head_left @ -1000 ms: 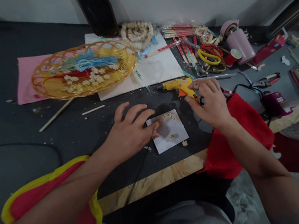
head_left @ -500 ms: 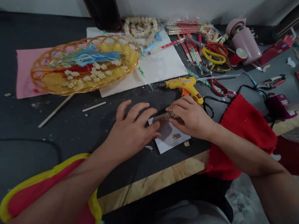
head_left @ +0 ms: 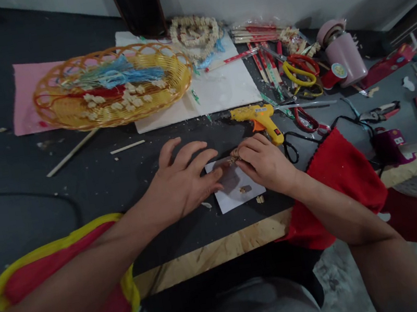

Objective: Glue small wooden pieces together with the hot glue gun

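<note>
A small white card (head_left: 241, 197) lies on the dark table near its front edge. My left hand (head_left: 183, 181) rests flat with fingers spread, its fingertips pressing the card's left edge. My right hand (head_left: 264, 160) is curled, its fingertips pinching a small cluster of beige pieces (head_left: 234, 159) at the card's top edge. A loose beige piece (head_left: 244, 189) lies on the card and another (head_left: 259, 199) just off its corner. A yellow glue gun (head_left: 258, 117) lies just beyond my right hand, not touched.
A yellow woven basket (head_left: 67, 115) with beige pieces and blue tassels sits at the back left on pink paper (head_left: 22, 95). White sheet (head_left: 222, 90), scissors (head_left: 298, 76), pink cup (head_left: 345, 55), red cloth (head_left: 339, 182), cables and tools crowd the right. Wooden sticks (head_left: 69, 154) lie left.
My right hand left the glue gun, came back to the card and closed its fingertips on the beige cluster. My left hand stayed on the card.
</note>
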The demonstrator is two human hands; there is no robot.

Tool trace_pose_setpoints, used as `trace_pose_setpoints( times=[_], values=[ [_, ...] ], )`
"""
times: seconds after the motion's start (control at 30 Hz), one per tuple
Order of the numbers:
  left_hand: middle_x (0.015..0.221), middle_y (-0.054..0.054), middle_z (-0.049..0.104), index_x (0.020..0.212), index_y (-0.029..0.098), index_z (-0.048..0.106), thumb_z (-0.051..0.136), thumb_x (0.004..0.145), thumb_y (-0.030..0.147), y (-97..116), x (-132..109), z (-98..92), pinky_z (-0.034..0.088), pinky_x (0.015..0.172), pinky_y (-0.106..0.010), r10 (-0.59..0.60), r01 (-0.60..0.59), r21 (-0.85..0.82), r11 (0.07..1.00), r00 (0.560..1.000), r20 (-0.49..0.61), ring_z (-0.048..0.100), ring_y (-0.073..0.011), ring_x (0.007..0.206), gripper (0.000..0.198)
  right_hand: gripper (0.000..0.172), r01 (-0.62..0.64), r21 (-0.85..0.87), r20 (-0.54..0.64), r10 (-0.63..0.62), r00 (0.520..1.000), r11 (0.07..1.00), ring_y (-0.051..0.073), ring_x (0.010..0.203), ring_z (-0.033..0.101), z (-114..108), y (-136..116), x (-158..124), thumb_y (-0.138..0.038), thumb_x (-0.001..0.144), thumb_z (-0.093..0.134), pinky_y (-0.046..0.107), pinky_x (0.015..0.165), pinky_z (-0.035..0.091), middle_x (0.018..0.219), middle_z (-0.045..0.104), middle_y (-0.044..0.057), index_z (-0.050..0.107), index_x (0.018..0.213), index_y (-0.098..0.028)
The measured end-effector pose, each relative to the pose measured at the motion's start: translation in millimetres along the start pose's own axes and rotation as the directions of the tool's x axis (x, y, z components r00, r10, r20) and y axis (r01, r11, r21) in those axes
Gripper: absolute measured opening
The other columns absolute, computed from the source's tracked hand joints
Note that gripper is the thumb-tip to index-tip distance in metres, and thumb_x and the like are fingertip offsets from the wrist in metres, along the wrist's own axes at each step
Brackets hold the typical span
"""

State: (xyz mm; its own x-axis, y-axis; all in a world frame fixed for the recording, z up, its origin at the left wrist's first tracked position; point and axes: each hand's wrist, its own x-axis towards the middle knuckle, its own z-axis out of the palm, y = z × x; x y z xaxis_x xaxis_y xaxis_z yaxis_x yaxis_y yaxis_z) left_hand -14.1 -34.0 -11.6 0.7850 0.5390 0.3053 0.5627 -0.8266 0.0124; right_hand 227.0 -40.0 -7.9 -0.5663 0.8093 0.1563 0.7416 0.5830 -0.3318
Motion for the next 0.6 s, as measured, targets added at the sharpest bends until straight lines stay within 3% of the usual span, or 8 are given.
trace_pose_setpoints(
  times=[0.33,0.6],
  values=[
    [0.126,-0.007,0.065,0.105,0.027,0.071,0.057,0.097,0.038,-0.5,-1.2,1.0,0.034,0.11,-0.059,0.002,-0.002,-0.002,1.0,1.0,-0.001,0.05,-0.0306,0.127,0.02,0.025,0.005,0.015,-0.024,-0.005,1.0,1.0,0.028,0.103,0.062,-0.5,0.8,-3.3,-0.016,0.094,0.053,0.047,0.093,0.05,0.11,0.07,0.014,0.062,0.117,-0.014],
    [0.127,-0.004,0.064,0.111,0.03,0.068,0.052,0.099,0.039,-0.8,-1.3,2.5,0.033,0.112,-0.056,0.008,-0.008,0.052,0.999,1.0,0.016,0.049,-0.028,0.128,0.022,0.019,-0.032,0.035,0.001,0.032,0.999,0.999,0.027,0.102,0.064,-4.4,1.5,-7.4,-0.018,0.096,0.051,0.044,0.09,0.053,0.105,0.07,0.012,0.06,0.112,-0.017]
  ],
)
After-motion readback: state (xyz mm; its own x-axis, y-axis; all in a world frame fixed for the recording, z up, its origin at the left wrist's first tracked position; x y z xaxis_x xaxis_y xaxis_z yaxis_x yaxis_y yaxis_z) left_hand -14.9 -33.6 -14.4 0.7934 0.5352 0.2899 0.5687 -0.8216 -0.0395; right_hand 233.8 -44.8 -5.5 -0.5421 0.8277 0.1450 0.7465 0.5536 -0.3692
